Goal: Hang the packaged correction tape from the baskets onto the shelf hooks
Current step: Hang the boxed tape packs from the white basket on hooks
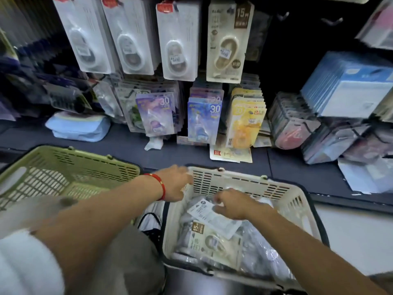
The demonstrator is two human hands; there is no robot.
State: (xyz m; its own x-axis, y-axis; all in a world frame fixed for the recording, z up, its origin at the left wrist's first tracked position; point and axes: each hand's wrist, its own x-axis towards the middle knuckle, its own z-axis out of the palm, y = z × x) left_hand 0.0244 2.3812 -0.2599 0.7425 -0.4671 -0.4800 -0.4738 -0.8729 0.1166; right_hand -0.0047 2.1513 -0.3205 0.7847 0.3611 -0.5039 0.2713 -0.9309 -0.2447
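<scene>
A cream basket (297,201) in front of me holds several packaged correction tapes, among them a white pack (210,216) and a beige 15 m pack (214,243). My right hand (231,204) reaches into this basket, its fingers pinching the top of the white pack. My left hand (175,184), with a red bracelet at the wrist, rests on the basket's far left rim corner. On the shelf hooks above hang white tape packs (178,39) and one beige 15 m pack (228,41).
A green basket (70,169) stands to the left. On the lower hooks hang purple (157,113), blue (203,122) and yellow packs (244,122). Loose packs lie on the dark shelf ledge (297,167). Blue boxes (350,86) sit at right, bare hooks (331,21) above.
</scene>
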